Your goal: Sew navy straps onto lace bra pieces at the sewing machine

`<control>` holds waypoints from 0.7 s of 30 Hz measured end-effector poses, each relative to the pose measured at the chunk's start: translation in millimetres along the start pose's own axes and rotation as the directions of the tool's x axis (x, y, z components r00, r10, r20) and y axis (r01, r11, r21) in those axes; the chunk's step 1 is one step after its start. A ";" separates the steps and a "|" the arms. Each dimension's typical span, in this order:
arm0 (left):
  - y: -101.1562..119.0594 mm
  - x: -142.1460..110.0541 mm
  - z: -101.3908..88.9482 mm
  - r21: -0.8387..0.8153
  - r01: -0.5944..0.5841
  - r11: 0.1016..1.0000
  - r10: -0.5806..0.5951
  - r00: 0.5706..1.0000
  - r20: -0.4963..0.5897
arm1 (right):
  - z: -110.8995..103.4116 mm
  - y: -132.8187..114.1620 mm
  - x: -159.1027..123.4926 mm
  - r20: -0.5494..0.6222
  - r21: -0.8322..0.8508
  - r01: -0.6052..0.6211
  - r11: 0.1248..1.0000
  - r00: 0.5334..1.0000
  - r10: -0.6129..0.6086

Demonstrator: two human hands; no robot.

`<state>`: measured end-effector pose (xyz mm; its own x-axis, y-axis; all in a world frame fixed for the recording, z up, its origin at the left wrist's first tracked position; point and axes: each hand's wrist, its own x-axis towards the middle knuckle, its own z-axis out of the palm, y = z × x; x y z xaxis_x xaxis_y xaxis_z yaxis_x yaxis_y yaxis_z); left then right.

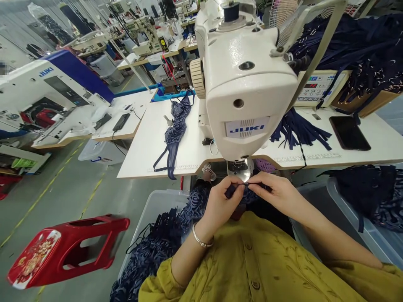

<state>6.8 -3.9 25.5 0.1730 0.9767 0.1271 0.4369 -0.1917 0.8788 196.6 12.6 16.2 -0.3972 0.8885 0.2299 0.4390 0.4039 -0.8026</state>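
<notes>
In the head view, my left hand (224,199) and my right hand (273,192) meet just below the sewing machine's (248,100) needle area. Each pinches, between thumb and forefinger, the edge of a navy patterned bra (251,196). Only a small dark bit shows between the fingertips, with patterned cloth hanging below, partly hidden by the hands. Another such bra (176,128) lies on the white sewing table (141,151), left of the machine. To the right of the machine head is a bundle of navy straps (300,128).
A clear bin (151,201) of patterned bras stands at my left, another bin (340,197) at my right. The table also bears a phone (350,133) and a control box (321,89). A red stool (72,247) is on the floor, left.
</notes>
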 end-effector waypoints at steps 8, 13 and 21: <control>-11.5 -2.9 5.9 0.231 -0.171 0.958 0.183 0.983 -0.031 | 4.8 -6.6 -1.2 0.159 0.195 -0.159 0.968 0.979 0.129; -8.8 -7.7 0.7 0.283 -0.289 0.915 0.268 0.957 0.110 | -0.6 -6.1 -3.0 0.253 0.276 -0.293 0.915 0.941 0.224; -1.8 -6.8 2.5 0.110 -0.223 0.968 0.198 0.960 0.200 | 8.0 -7.3 0.0 0.084 0.156 -0.326 0.932 0.945 0.316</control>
<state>7.0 -10.5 21.9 0.4291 0.8798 0.2044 0.4820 -0.4144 0.7720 187.0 7.8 17.7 -0.3041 0.9490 -0.0827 0.4126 0.0529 -0.9094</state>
